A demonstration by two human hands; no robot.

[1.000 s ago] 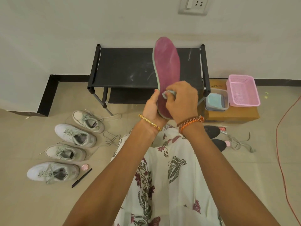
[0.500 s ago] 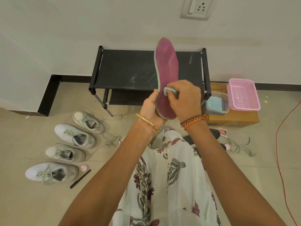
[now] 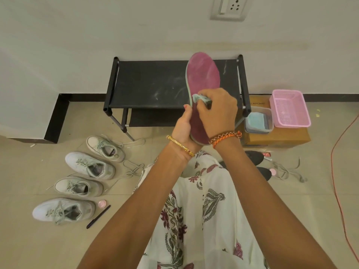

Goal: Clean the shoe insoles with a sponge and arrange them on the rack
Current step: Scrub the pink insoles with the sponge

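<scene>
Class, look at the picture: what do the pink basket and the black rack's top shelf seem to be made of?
Pink rectangular mesh basket: most likely moulded plastic, with fine lattice walls and a slightly glossy rim. Black rack's top shelf: seemingly taut matte fabric or sheet between tubular bars, with whitish scuff marks; which one is unclear.

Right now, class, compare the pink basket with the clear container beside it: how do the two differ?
The pink basket is opaque pink with mesh walls; the clear container has smooth see-through walls. The pink basket looks larger and seems to hold nothing; the clear container holds something pale blue. Both are rectangular, open-topped, and sit on the cardboard box.
</scene>
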